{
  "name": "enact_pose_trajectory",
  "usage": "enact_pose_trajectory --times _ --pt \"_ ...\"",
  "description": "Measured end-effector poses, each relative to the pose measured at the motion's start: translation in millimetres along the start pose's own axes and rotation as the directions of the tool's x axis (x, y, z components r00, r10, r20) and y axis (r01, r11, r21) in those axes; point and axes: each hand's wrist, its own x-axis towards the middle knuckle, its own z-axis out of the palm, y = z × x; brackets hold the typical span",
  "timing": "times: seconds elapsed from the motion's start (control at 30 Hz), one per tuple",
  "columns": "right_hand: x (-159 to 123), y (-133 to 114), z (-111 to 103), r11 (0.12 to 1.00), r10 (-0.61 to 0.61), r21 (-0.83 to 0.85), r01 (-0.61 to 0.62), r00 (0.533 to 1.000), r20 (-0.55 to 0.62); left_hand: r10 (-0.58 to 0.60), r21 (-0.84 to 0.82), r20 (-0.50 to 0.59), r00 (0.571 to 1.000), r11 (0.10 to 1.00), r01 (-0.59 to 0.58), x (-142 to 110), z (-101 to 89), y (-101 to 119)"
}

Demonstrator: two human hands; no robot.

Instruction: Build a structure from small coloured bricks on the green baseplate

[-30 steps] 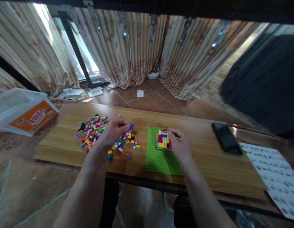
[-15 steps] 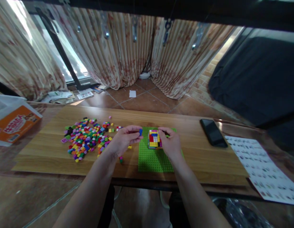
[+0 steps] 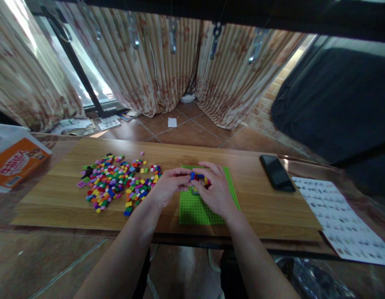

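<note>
A blue toy brick (image 3: 192,176) is pinched between the thumb and fingers of my left hand (image 3: 167,185), above the left side of the small brick build. My right hand (image 3: 215,189) reaches over the build from the right, its thumb and fingertips closed on the same blue brick. Beneath the hands, the multicoloured brick build (image 3: 195,191) stands on a green baseplate (image 3: 201,211). My right hand covers most of the build.
Loose coloured bricks (image 3: 113,182) lie in a spread pile on the wooden board (image 3: 257,216). A black phone (image 3: 277,173) and a printed sheet (image 3: 342,220) are at the right. An orange-and-white box (image 3: 19,160) stands far left.
My left hand has brought the blue brick rightward to the build. My right hand has shifted left from the build's right side, and its fingers now meet the brick.
</note>
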Motion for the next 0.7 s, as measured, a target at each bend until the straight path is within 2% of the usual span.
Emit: enact_pose_trajectory --times 0.17,0.3,0.37,0.7 --pt "0.4 3.5 1.2 1.0 -0.011 -0.022 0.011 1.0 0.014 0.0 0.101 -0.018 1.0 0.995 0.002 0.7 1.2 -0.2" --pt "-0.7 3.2 -0.8 0.995 -0.028 -0.09 0.031 0.999 0.039 0.102 0.312 -0.094 0.99 0.948 -0.068 3.7 2.6 0.3" --pt "-1.5 2.4 -2.0 0.99 -0.042 -0.13 0.049 0.998 0.055 0.141 0.369 -0.089 0.986 0.924 -0.099 4.8 3.3 0.0" --pt "-3.1 0.1 -2.6 0.97 -0.065 -0.229 0.085 0.993 0.095 0.207 0.376 -0.023 0.978 0.908 -0.183 9.1 8.2 -8.5"
